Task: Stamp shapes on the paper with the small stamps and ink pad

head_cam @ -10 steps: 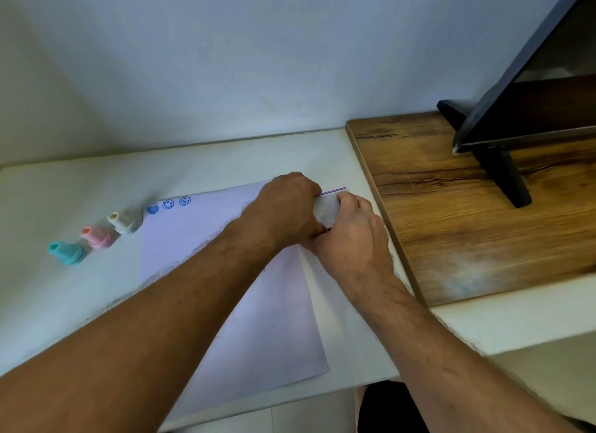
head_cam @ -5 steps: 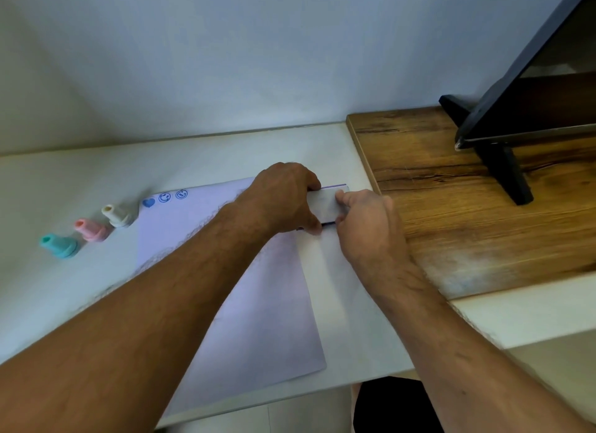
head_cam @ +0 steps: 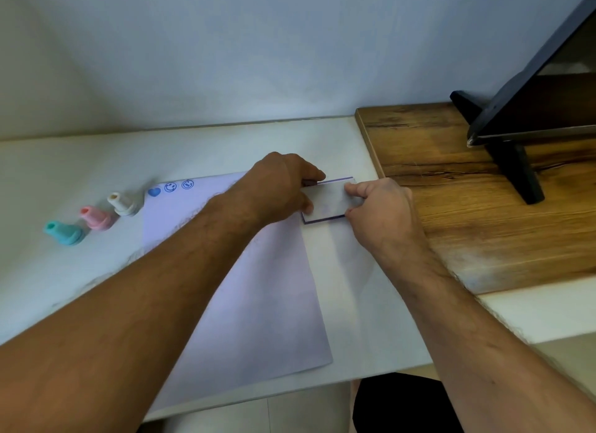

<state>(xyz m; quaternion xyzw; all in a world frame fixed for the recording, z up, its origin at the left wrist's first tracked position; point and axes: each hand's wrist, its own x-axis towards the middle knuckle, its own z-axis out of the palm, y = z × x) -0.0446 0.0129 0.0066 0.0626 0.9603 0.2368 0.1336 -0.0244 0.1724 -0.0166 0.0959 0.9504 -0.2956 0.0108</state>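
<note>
At the paper's [head_cam: 258, 290] far right corner both hands had spread apart on the ink pad [head_cam: 329, 200]; left hand [head_cam: 277, 184] and right hand [head_cam: 380, 207] each pinched an end, lid apparently closed again, stamping seemingly finished

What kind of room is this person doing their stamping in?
Probably a home desk corner: a white tabletop against a plain wall, a wooden board beside it, and a dark screen on a stand.

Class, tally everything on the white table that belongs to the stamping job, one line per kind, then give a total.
Stamps: 3, teal, pink, white
Ink pad: 1, held by the left hand and right hand
Paper: 1
Printed marks: 3, one heart, two smiley faces
Total: 8
</note>
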